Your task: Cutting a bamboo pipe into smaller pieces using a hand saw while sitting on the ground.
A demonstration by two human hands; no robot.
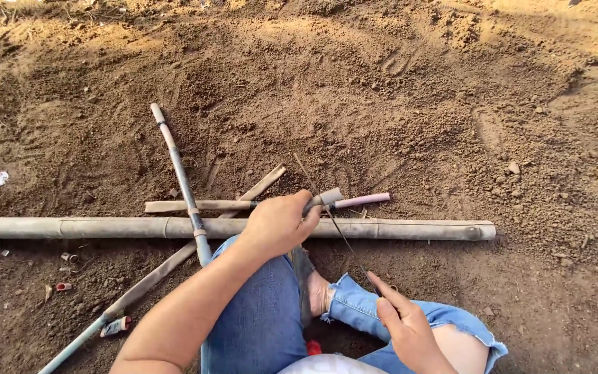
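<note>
On the ground: you sit on loose brown soil (396, 104), legs folded, jeans (264, 312) in front of you.
Left hand: your left hand (279, 223) is clenched around a short grey-and-pink tube piece (344, 201), pinning it over the big bamboo pole (174, 227) so it has a firm rest.
Right hand: your right hand (406, 325) pinches the near end of a thin dark rod (340, 232), fingers closed on it; the rod runs up to the tube near your left thumb.
Why held so: judging by the grip, one hand steadies, the other steers the rod.
Bamboo pole: lies flat across the frame, just past your knees.
Thin pipe: a slim grey pipe (181, 180) crosses the pole at an angle.
Flat slats: two wooden slats (195, 206) lie beside the pole, under the pipe.
Scraps: small reddish tube offcuts (64, 286) sit left, well apart from your hands.
</note>
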